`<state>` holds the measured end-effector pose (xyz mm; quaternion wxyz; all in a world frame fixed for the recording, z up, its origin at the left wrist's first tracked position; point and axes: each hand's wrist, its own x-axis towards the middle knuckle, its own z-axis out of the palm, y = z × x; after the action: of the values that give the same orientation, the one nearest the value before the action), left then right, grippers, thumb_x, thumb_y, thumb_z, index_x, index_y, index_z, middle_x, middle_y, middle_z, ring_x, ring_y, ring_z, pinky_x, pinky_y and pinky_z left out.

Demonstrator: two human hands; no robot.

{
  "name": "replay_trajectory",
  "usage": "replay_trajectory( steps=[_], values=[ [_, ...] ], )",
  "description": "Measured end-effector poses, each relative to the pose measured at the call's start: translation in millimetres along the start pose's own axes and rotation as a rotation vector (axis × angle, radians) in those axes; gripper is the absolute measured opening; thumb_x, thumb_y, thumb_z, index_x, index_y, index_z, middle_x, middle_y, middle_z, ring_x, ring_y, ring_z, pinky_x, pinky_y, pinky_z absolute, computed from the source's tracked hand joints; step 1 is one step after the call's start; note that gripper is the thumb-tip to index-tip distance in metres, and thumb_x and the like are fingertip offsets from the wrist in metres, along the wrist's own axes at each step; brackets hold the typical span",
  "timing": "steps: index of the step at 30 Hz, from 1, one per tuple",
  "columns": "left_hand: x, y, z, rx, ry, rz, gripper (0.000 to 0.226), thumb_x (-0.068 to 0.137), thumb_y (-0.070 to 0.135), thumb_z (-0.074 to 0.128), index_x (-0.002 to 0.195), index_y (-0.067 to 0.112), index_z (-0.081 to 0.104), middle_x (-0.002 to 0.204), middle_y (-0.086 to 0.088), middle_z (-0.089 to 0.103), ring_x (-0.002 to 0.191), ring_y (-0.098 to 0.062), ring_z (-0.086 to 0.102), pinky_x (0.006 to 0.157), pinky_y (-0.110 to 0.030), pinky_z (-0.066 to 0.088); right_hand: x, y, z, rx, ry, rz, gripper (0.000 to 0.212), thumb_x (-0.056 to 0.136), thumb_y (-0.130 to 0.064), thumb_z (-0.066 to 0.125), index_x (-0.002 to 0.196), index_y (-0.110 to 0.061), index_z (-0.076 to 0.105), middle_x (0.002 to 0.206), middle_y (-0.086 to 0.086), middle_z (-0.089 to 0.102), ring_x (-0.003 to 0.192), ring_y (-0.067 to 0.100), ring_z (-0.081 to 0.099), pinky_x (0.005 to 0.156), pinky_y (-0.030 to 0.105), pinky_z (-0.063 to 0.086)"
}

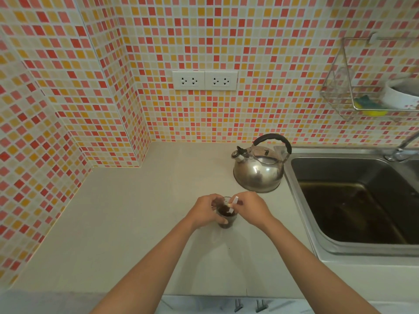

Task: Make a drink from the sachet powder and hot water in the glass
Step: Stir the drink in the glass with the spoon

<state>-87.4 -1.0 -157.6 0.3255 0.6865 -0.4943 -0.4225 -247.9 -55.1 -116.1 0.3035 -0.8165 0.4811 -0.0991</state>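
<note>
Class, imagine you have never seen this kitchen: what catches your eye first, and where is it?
First, the wall of red, orange and cream mosaic tiles filling the upper part of the view. Next, the two hands at the centre: the left hand steadies a glass of dark drink on the counter while the right hand holds a white stirrer in it. Behind them stands a shiny kettle, beside the sink.

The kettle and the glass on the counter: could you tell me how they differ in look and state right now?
The kettle is shiny opaque metal; the glass is clear and shows dark brown drink inside. The kettle stands alone by the sink, untouched; the glass is gripped by the left hand while the right hand holds a white stick in it. The kettle is clearly bigger. Both stand upright on the counter.
</note>
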Motion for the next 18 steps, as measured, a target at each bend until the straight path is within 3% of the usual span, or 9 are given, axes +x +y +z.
replay_trajectory(
  steps=[3,7,13,18],
  values=[
    [-0.2,0.1,-0.3,0.009,0.006,0.01,0.065,0.052,0.004,0.088,0.113,0.012,0.066,0.109,-0.005,0.072,0.104,-0.02,0.067,0.097,-0.039,0.053,-0.2,-6.3,5.0,0.065,-0.06,-0.034,0.013,0.083,-0.018,0.063,0.084,-0.021,0.075,0.084,0.004,0.07,0.076,0.023,0.063,0.065,0.035,0.048],
    [-0.9,1.5,-0.7,0.03,-0.004,0.011,0.066,0.054,0.007,0.088,0.116,0.013,0.065,0.11,-0.003,0.072,0.105,-0.018,0.067,0.099,-0.036,0.052,4.0,-7.0,2.3,-0.109,0.009,-0.083,0.018,0.087,-0.023,0.056,0.086,-0.022,0.074,0.082,-0.001,0.063,0.075,0.021,0.058,0.057,0.027,0.036],
    [-0.8,1.8,-0.8,0.017,-0.006,0.016,0.064,0.055,0.004,0.088,0.114,0.012,0.066,0.109,-0.005,0.072,0.105,-0.02,0.067,0.098,-0.036,0.052,1.7,-4.6,7.7,0.032,-0.017,-0.069,0.014,0.085,-0.019,0.06,0.087,-0.02,0.075,0.088,0.003,0.07,0.077,0.021,0.062,0.062,0.029,0.042],
    [-0.6,1.8,-0.4,0.012,-0.002,0.007,0.066,0.056,0.004,0.088,0.117,0.011,0.065,0.111,-0.005,0.07,0.105,-0.019,0.065,0.098,-0.029,0.051,6.9,2.8,5.5,0.041,0.073,-0.015,0.019,0.089,-0.019,0.055,0.091,-0.013,0.073,0.088,0.007,0.071,0.081,0.025,0.064,0.069,0.031,0.048]
  ],
)
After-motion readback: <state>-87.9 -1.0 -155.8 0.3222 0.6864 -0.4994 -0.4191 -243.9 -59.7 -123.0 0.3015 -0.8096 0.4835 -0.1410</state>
